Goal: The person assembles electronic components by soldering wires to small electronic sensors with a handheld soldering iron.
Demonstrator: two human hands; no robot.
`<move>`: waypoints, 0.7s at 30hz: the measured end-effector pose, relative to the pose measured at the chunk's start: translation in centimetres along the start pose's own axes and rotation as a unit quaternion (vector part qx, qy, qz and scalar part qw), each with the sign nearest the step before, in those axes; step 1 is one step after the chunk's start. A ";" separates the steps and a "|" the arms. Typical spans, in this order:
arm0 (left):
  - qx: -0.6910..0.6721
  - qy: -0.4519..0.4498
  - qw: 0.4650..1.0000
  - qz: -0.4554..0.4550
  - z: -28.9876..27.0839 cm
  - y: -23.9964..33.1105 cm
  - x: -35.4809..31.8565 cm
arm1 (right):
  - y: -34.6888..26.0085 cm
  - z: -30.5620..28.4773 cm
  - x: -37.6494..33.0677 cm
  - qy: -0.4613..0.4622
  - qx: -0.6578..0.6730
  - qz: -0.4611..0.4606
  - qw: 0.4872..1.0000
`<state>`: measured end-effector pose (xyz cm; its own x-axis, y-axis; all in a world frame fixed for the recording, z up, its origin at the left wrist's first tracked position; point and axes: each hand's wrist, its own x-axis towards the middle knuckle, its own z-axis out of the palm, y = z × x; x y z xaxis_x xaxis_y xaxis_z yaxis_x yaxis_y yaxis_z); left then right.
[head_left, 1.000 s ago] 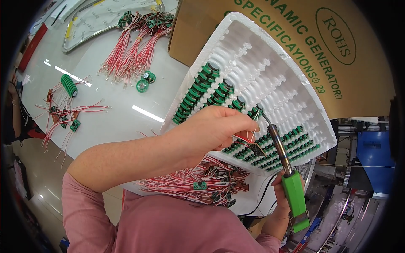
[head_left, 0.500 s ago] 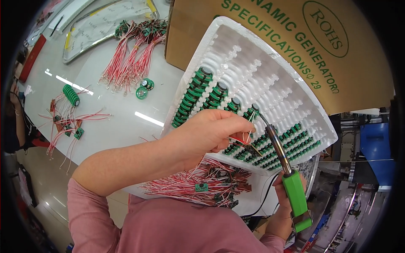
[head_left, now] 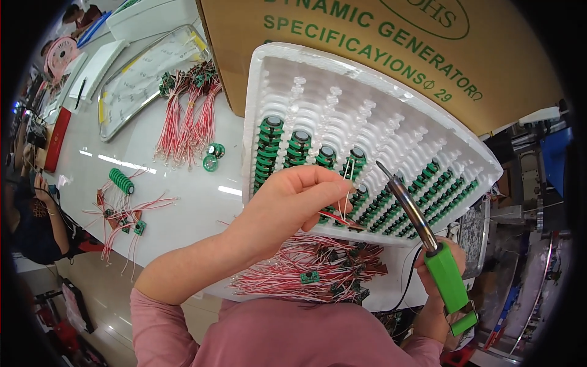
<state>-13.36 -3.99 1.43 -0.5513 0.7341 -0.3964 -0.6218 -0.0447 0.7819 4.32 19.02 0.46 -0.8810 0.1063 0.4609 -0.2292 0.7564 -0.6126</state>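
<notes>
My left hand (head_left: 299,199) pinches thin white wires (head_left: 348,176) between thumb and fingertips. Their upper ends meet the top round green-rimmed speaker (head_left: 358,153) of one row in a white foam tray (head_left: 251,110). Red wire (head_left: 335,218) and a small circuit board (head_left: 354,226), seen nearly edge-on, hang below these fingers. In my right hand (head_left: 426,281) is a soldering iron (head_left: 446,275) with a green handle. Its dark tip points up and left over the tray, a little right of the speaker and apart from it.
A cardboard box (head_left: 361,30) stands behind the tray. Circuit boards with red and white wires (head_left: 269,272) pile up before me; another wire bundle (head_left: 174,125) lies far left. Two loose speakers (head_left: 210,163) and a green stack (head_left: 121,181) are nearby. Another person's arm (head_left: 56,217) shows at left.
The iron's tip has drawn off to the right, away from the speaker and wire ends. My left hand still pinches the wires. The whole view has shifted somewhat.
</notes>
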 end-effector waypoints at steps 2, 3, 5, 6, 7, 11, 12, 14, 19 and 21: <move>0.001 0.005 1.000 0.001 0.2 -0.2 0.2 | -0.2 0.1 0.3 0.002 0.032 -0.001 0.999; -0.003 0.008 1.000 0.003 0.3 -0.3 0.3 | -0.2 0.0 0.3 0.005 0.033 0.001 0.999; -0.008 0.006 1.000 -0.009 0.3 0.0 0.3 | 0.0 -0.1 0.2 -0.004 0.056 0.007 0.998; -0.017 0.005 1.000 -0.019 0.4 0.1 0.4 | 0.0 -0.1 0.2 -0.002 0.056 0.008 0.998; -0.015 0.004 1.000 -0.021 0.3 0.1 0.5 | -0.1 0.0 0.3 -0.005 0.051 0.016 0.999; -0.046 0.001 0.998 -0.041 0.2 0.1 0.6 | -0.2 -0.7 1.2 -0.089 -0.019 -0.005 0.996; -0.049 0.002 0.998 -0.042 0.3 0.1 0.7 | -0.3 -0.5 1.2 -0.089 -0.018 -0.005 0.996; -0.052 0.002 0.998 -0.043 0.4 0.1 0.8 | -0.7 0.0 1.2 -0.042 -0.040 -0.006 0.998; -0.063 0.007 0.997 -0.041 0.4 0.2 0.8 | -0.2 0.1 1.1 -0.062 -0.032 0.000 0.998; -0.067 0.015 0.997 -0.042 0.3 0.1 0.8 | -0.1 0.1 1.2 -0.068 -0.027 0.003 0.997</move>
<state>-13.65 -3.21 1.32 -0.5086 0.7187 -0.4742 -0.7344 -0.0747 0.6746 3.27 19.00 1.05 -0.9312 0.0262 0.3635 -0.2036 0.7899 -0.5784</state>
